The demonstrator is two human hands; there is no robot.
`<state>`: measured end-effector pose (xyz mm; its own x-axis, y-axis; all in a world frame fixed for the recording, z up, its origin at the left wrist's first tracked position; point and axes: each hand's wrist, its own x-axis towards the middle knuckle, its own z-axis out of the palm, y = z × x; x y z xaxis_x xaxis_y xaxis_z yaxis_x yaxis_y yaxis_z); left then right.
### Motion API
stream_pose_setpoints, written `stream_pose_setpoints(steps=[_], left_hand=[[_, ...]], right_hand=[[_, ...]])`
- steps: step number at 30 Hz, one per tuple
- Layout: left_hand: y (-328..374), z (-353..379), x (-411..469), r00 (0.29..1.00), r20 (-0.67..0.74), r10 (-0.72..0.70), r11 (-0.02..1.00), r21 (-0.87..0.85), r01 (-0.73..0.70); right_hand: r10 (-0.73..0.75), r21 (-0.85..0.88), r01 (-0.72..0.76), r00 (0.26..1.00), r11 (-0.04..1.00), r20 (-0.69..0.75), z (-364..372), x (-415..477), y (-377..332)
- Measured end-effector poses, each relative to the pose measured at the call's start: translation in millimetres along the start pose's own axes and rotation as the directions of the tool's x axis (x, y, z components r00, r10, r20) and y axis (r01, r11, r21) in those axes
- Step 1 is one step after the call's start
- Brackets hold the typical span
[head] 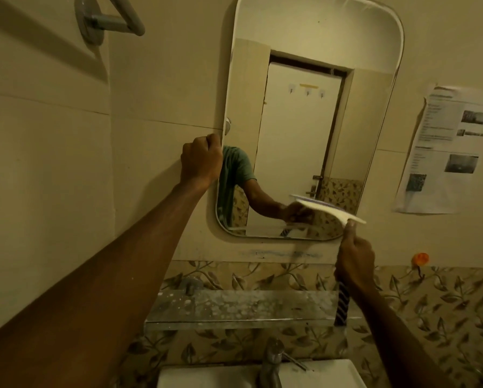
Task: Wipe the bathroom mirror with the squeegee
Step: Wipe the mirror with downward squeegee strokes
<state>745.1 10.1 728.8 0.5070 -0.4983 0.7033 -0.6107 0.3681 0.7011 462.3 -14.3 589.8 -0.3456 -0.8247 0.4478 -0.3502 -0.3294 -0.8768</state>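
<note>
Holding the squeegee (329, 212) by its striped handle, our right hand (353, 264) is clamping around it, blade meeting the mirror (304, 37) at its lower right corner. Our left hand (201, 161) is curling shut over the mirror's left edge. A glass shelf (234, 309) is jutting out below, above the faucet (271, 362). A paper notice (444, 152) is hanging rightward, print unreadable.
</note>
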Motion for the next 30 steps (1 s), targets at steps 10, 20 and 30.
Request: stream_pose_setpoints(steps=[10, 20, 30], left_hand=[[0, -3, -3, 0.995, 0.070, -0.066, 0.994, -0.082, 0.072], [3, -9, -5, 0.983, 0.130, -0.126, 0.981, -0.128, 0.143], [10, -5, -9, 0.986, 0.085, -0.145, 0.982, -0.106, 0.154]], right_hand=[[-0.179, 0.075, 0.167, 0.964, 0.983, 0.199, 24, -64, -5], [-0.469, -0.347, 0.873, 0.479, 0.344, 0.741, 86, -63, -68], [-0.263, -0.462, 0.735, 0.635, 0.497, 0.727, 46, -18, -10]])
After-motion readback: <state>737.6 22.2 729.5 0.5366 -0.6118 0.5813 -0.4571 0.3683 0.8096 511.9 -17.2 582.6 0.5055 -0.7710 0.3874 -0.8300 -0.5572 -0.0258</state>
